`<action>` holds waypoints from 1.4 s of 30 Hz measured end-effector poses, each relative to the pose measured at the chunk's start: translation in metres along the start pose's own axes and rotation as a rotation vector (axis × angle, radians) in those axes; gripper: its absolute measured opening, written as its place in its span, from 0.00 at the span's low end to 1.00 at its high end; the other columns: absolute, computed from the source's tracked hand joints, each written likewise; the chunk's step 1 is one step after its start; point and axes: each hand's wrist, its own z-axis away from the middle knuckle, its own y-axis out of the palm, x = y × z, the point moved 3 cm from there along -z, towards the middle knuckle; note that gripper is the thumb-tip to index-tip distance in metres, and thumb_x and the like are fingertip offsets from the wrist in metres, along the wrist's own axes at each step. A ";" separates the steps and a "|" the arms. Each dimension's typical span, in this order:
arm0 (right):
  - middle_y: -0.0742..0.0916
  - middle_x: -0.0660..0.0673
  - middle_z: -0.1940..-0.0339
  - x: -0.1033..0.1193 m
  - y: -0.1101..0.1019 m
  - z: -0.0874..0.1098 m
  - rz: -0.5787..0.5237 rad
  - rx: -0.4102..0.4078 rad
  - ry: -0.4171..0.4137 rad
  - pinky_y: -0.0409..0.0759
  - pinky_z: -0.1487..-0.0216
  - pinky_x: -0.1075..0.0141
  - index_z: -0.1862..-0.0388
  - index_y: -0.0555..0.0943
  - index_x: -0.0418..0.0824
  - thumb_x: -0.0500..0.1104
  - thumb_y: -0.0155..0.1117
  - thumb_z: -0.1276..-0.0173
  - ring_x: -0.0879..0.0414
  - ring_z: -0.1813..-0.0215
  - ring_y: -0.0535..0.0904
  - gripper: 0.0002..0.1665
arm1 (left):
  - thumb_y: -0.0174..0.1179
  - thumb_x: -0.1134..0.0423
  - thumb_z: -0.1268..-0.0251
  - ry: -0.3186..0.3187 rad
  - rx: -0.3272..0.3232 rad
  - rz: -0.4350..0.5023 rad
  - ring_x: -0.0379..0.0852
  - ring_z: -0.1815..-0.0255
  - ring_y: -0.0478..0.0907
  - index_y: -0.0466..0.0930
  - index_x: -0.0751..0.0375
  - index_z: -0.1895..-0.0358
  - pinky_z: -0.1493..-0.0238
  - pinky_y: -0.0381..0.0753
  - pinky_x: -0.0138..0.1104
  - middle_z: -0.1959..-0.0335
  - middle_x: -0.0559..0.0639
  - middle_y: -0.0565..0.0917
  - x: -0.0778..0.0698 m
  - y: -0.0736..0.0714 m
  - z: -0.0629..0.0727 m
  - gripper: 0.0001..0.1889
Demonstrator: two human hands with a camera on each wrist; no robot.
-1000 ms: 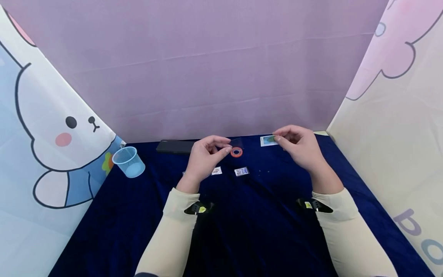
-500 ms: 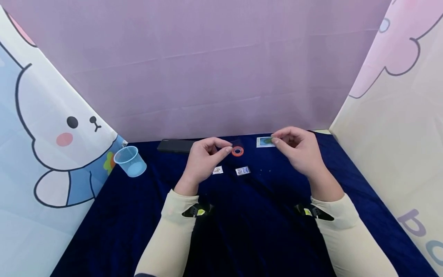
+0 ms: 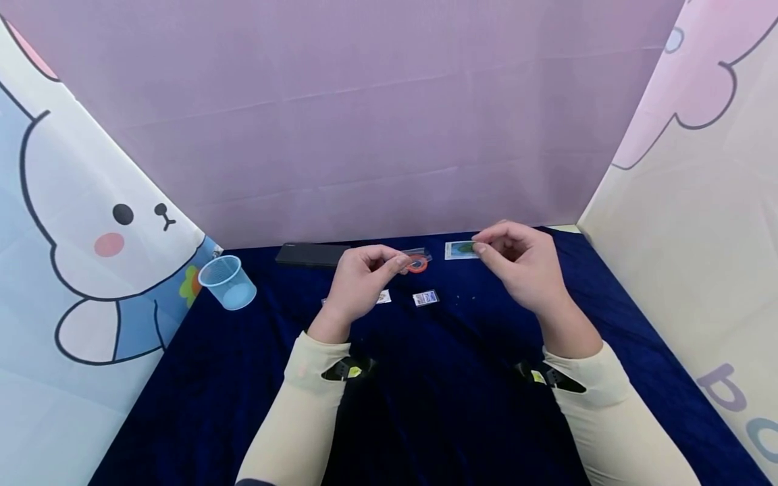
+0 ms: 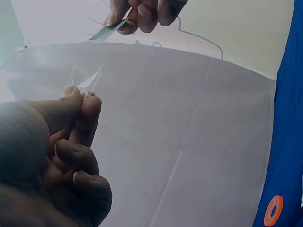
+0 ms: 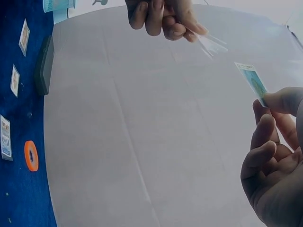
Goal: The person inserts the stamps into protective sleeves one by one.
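Observation:
My left hand (image 3: 358,283) pinches a clear plastic card sleeve (image 4: 89,81) between thumb and forefinger, its other fingers curled beneath. In the left wrist view the sleeve's mouth gapes at the top. With thumb and forefinger my right hand (image 3: 525,270) pinches one end of a small card (image 3: 457,250), white-edged with a blue-green picture. The card's free end points toward the sleeve, a gap between them in the right wrist view (image 5: 251,78). Both are raised over the dark blue cloth. Behind the sleeve, an orange ring like a tape roll (image 5: 31,156) lies on the cloth.
A stack of small cards (image 3: 425,298) lies on the cloth, with other cards (image 5: 15,80) to its left, partly hidden by my left hand. A long black case (image 3: 311,254) is at the back, and a blue translucent cup (image 3: 227,283) stands left. Printed curtains enclose three sides.
The card in my right hand has moved left, closer to the sleeve. My left hand has turned the sleeve, which now shows brighter edges in front of the orange ring.

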 end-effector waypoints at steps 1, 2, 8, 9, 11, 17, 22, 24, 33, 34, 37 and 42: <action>0.81 0.43 0.77 0.000 0.001 0.000 -0.002 -0.003 -0.004 0.63 0.80 0.67 0.57 0.88 0.32 0.25 0.70 0.33 0.58 0.80 0.66 0.08 | 0.68 0.60 0.27 0.005 0.001 0.002 0.43 0.78 0.70 0.92 0.61 0.60 0.76 0.66 0.33 0.68 0.52 0.90 0.000 0.000 0.000 0.08; 0.81 0.43 0.77 0.001 0.002 0.000 -0.001 -0.006 -0.008 0.63 0.80 0.67 0.57 0.88 0.32 0.25 0.70 0.33 0.58 0.80 0.66 0.08 | 0.69 0.60 0.27 0.008 0.003 0.002 0.43 0.77 0.71 0.93 0.60 0.60 0.75 0.67 0.33 0.68 0.49 0.90 0.000 -0.001 0.000 0.08; 0.80 0.43 0.76 -0.001 0.007 0.002 0.007 -0.021 -0.020 0.65 0.79 0.68 0.58 0.89 0.33 0.25 0.71 0.34 0.56 0.80 0.68 0.09 | 0.68 0.55 0.27 0.032 0.029 0.011 0.43 0.80 0.66 0.94 0.54 0.60 0.75 0.64 0.34 0.69 0.44 0.90 -0.001 -0.001 0.001 0.09; 0.80 0.43 0.76 -0.001 0.008 0.002 0.010 -0.024 -0.020 0.65 0.79 0.68 0.58 0.89 0.33 0.24 0.71 0.35 0.56 0.80 0.68 0.09 | 0.67 0.55 0.26 0.037 0.033 0.010 0.42 0.80 0.67 0.94 0.54 0.60 0.75 0.64 0.34 0.68 0.45 0.90 -0.001 -0.001 0.000 0.09; 0.79 0.42 0.78 -0.002 0.009 0.002 0.020 -0.027 -0.019 0.64 0.80 0.68 0.59 0.88 0.32 0.24 0.71 0.35 0.56 0.80 0.67 0.09 | 0.66 0.57 0.25 0.037 0.041 0.007 0.41 0.81 0.68 0.93 0.55 0.60 0.75 0.65 0.34 0.68 0.46 0.90 -0.001 0.000 0.000 0.09; 0.78 0.41 0.83 0.016 0.015 0.001 0.070 -0.016 0.001 0.63 0.81 0.68 0.61 0.87 0.29 0.23 0.69 0.35 0.57 0.81 0.66 0.06 | 0.63 0.64 0.23 0.012 0.053 -0.015 0.43 0.83 0.63 0.92 0.62 0.59 0.74 0.63 0.34 0.66 0.51 0.90 -0.014 0.001 0.003 0.09; 0.79 0.42 0.82 0.029 0.018 -0.001 0.076 0.002 0.024 0.64 0.79 0.69 0.61 0.86 0.28 0.23 0.69 0.35 0.59 0.81 0.67 0.05 | 0.62 0.67 0.23 0.023 0.062 -0.009 0.44 0.80 0.65 0.91 0.66 0.60 0.72 0.65 0.34 0.68 0.53 0.90 -0.033 -0.001 0.007 0.09; 0.80 0.41 0.82 0.022 0.018 0.000 0.075 0.014 0.032 0.65 0.79 0.70 0.61 0.86 0.28 0.23 0.70 0.35 0.59 0.81 0.68 0.05 | 0.62 0.67 0.23 0.024 0.061 -0.006 0.48 0.77 0.71 0.91 0.66 0.61 0.70 0.67 0.34 0.68 0.53 0.90 -0.031 0.000 0.007 0.09; 0.82 0.44 0.82 -0.008 0.015 0.003 0.134 0.047 0.046 0.67 0.80 0.70 0.60 0.89 0.36 0.28 0.74 0.34 0.58 0.81 0.70 0.07 | 0.64 0.61 0.24 0.037 0.053 -0.004 0.49 0.66 0.82 0.93 0.58 0.62 0.65 0.75 0.34 0.69 0.48 0.90 0.001 0.003 0.000 0.09; 0.82 0.45 0.82 -0.008 0.015 0.003 0.137 0.052 0.051 0.67 0.80 0.70 0.60 0.89 0.37 0.29 0.74 0.34 0.58 0.81 0.70 0.07 | 0.64 0.60 0.24 0.044 0.053 -0.004 0.48 0.66 0.83 0.93 0.57 0.62 0.64 0.76 0.34 0.69 0.47 0.90 0.002 0.003 -0.001 0.09; 0.82 0.46 0.83 -0.008 0.015 0.003 0.151 0.062 0.069 0.66 0.82 0.70 0.59 0.90 0.39 0.30 0.75 0.34 0.59 0.82 0.70 0.07 | 0.65 0.58 0.24 0.062 0.054 -0.007 0.47 0.67 0.83 0.93 0.56 0.63 0.64 0.77 0.34 0.69 0.46 0.90 0.002 0.002 -0.001 0.10; 0.82 0.42 0.83 0.004 0.017 0.002 0.178 0.070 0.077 0.65 0.82 0.70 0.60 0.89 0.34 0.28 0.73 0.34 0.59 0.82 0.70 0.05 | 0.65 0.56 0.24 0.061 0.057 -0.010 0.44 0.73 0.78 0.93 0.54 0.63 0.69 0.73 0.34 0.69 0.45 0.90 0.002 0.002 0.000 0.11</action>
